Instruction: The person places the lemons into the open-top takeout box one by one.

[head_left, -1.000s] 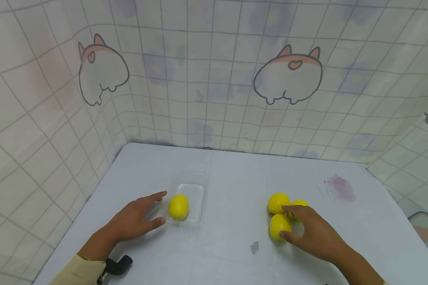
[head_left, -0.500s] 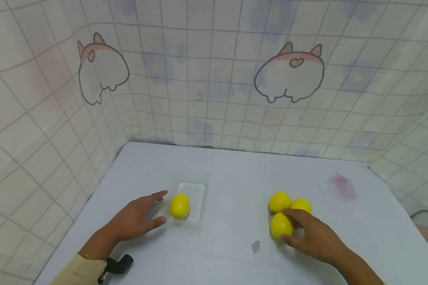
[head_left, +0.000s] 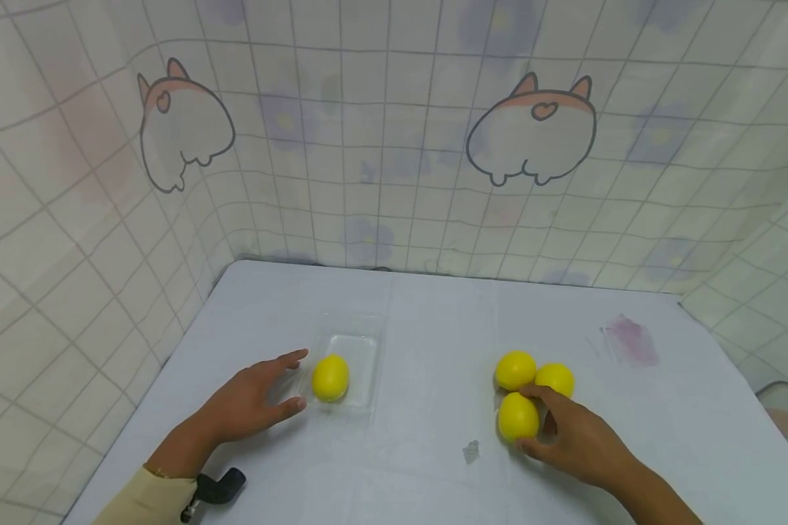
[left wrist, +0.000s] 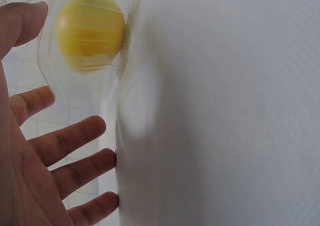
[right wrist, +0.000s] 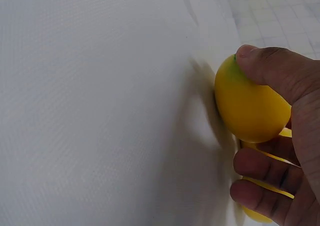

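My right hand pinches the nearest yellow lemon between thumb and fingers on the right of the table. In the right wrist view the thumb lies over the green-tinged end of this lemon. Two more lemons sit just behind it, a left one and a right one. On the left, a clear plastic box holds a single lemon. Beside the box's left side is my left hand, fingers and thumb spread, holding nothing. The left wrist view shows its fingers extended near the box wall.
A white sheet covers the table. A gridded curtain with cartoon animals surrounds its back and sides. A small grey patch and a pinkish stain mark the sheet. A black device is worn at the left wrist.
The right hand's thumb and fingers have closed in on the nearest lemon, moving off the lemons behind it. The left hand stays in place by the box.
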Demonstrator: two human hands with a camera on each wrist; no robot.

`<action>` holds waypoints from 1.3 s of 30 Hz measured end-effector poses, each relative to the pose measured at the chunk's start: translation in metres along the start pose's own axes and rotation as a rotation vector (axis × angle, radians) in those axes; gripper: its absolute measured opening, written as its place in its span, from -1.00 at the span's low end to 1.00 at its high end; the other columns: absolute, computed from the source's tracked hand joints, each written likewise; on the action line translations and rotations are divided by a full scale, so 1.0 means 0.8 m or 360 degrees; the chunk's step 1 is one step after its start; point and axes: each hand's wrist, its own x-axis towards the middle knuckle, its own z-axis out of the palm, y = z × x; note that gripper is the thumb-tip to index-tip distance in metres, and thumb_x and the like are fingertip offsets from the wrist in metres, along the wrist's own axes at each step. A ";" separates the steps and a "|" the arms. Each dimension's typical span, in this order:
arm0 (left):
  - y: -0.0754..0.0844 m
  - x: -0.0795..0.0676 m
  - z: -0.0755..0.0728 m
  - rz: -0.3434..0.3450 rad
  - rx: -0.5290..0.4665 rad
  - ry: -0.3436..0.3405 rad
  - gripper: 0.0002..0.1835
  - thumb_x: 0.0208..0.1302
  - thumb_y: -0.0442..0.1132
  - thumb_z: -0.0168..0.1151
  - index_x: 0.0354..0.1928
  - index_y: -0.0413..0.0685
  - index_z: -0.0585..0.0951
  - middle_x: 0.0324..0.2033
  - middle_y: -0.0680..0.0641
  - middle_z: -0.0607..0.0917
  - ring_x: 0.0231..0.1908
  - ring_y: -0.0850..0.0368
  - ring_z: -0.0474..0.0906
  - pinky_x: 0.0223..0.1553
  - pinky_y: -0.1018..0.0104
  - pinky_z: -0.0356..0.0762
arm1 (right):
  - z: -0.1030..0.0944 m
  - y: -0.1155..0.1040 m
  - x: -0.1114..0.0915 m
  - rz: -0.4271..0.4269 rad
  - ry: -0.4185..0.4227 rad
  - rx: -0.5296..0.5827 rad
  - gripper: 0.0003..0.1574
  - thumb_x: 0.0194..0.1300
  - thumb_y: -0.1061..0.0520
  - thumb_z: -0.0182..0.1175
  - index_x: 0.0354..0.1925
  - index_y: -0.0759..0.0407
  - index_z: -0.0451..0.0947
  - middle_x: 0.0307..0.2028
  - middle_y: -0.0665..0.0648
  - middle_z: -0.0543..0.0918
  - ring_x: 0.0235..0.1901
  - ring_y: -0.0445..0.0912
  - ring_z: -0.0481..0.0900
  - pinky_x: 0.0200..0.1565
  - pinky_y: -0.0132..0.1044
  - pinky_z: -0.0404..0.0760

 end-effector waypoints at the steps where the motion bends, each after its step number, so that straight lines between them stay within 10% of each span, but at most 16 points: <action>1: 0.000 0.000 0.000 -0.0001 -0.0002 0.0000 -0.15 0.32 0.25 0.33 0.56 0.20 0.27 0.31 -0.08 0.57 0.33 -0.19 0.43 0.31 -0.31 0.34 | 0.000 -0.001 0.000 0.0005 -0.0002 -0.0005 0.07 0.01 -0.33 0.56 0.38 -0.06 0.38 -0.35 -0.10 0.52 -0.37 -0.17 0.45 -0.39 -0.26 0.47; 16: -0.005 0.000 0.002 0.0055 -0.0041 0.0024 -0.15 0.31 0.28 0.31 0.56 0.19 0.29 0.30 -0.05 0.58 0.33 -0.16 0.44 0.31 -0.29 0.35 | 0.004 -0.008 0.002 0.0006 0.0053 -0.0099 0.11 -0.08 -0.42 0.57 0.36 -0.11 0.42 -0.22 -0.14 0.55 -0.34 -0.20 0.47 -0.29 -0.22 0.53; 39: -0.007 -0.001 0.000 0.0052 -0.0030 0.0024 -0.16 0.32 0.27 0.30 0.56 0.21 0.29 0.34 -0.07 0.54 0.34 -0.18 0.43 0.31 -0.30 0.34 | -0.016 -0.057 0.039 -0.0417 0.0363 -0.0109 -0.03 0.03 -0.27 0.58 0.34 -0.03 0.49 0.17 -0.03 0.61 0.04 -0.08 0.61 0.02 0.02 0.66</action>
